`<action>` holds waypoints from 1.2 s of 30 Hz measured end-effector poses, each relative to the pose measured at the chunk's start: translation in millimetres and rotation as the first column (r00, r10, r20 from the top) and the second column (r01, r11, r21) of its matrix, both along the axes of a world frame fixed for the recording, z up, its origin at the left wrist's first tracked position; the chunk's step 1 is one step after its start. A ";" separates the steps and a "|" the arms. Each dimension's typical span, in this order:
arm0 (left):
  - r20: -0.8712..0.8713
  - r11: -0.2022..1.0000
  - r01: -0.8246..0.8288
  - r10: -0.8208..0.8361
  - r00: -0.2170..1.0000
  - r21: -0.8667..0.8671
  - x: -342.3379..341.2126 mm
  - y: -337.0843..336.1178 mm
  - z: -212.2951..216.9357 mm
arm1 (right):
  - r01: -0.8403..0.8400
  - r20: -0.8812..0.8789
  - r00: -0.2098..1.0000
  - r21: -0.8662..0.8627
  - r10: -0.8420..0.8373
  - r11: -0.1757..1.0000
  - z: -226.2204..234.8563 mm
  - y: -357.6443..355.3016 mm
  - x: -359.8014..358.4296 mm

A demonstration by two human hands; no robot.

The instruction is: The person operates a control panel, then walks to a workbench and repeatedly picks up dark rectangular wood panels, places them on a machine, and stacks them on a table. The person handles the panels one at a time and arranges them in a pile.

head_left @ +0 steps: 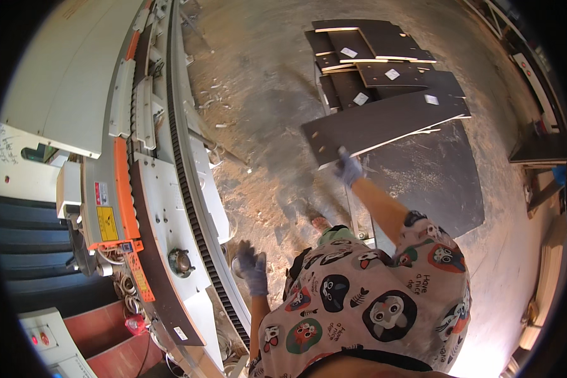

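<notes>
Right grip (348, 170) at one dark panel (384, 123), four white labels (392, 74) nearby.

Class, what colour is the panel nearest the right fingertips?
The panel is dark brown, best seen in the head view.

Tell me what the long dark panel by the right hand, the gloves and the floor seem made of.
Long dark panel by the right hand: probably wood-based board with a smooth dark facing; its pale edge suggests this.
Gloves: likely fabric, matte grey-blue; any knit or coating is too small to tell.
Floor: likely bare concrete, judging by its grey, blotchy, worn surface.
</notes>
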State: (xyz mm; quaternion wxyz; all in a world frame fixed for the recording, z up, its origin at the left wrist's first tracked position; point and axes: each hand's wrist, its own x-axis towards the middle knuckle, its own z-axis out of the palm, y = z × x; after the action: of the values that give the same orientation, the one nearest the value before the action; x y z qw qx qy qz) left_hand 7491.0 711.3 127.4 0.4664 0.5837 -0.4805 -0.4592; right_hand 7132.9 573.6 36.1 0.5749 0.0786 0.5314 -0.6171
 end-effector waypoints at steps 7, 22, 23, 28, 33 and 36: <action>-0.286 0.961 0.229 -0.179 0.941 0.153 -61.4 -24.6 -21.8 | -0.521 0.367 0.722 -0.268 0.586 0.810 93.5 130.7 104.9; -0.779 0.595 -0.793 0.557 0.290 0.130 160.5 179.6 76.2 | -0.573 0.317 0.576 -0.501 0.754 0.649 69.3 132.0 171.7; -0.795 0.480 -0.866 0.574 0.193 0.136 170.8 200.7 74.0 | -0.614 0.290 0.483 -0.561 0.826 0.556 71.2 139.5 197.8; -0.777 0.462 -0.866 0.610 0.156 0.189 153.7 262.1 65.2 | -0.826 0.195 0.085 -0.534 0.977 0.179 139.0 180.5 315.6; -0.811 0.312 -0.900 0.580 -0.073 0.304 184.3 311.9 41.0 | -0.886 0.247 -0.167 -0.461 0.954 -0.036 145.2 221.0 422.0; -0.842 0.218 -0.932 0.521 -0.140 0.290 208.0 350.2 25.0 | -0.895 0.182 -0.289 -0.400 0.940 -0.198 135.7 244.9 477.1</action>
State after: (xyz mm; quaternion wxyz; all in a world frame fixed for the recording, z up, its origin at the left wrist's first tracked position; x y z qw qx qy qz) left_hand 7699.0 1061.5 152.4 0.9126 0.3244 0.1672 -0.1844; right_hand 7609.9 818.5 171.8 0.9388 -0.2574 0.2187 0.0677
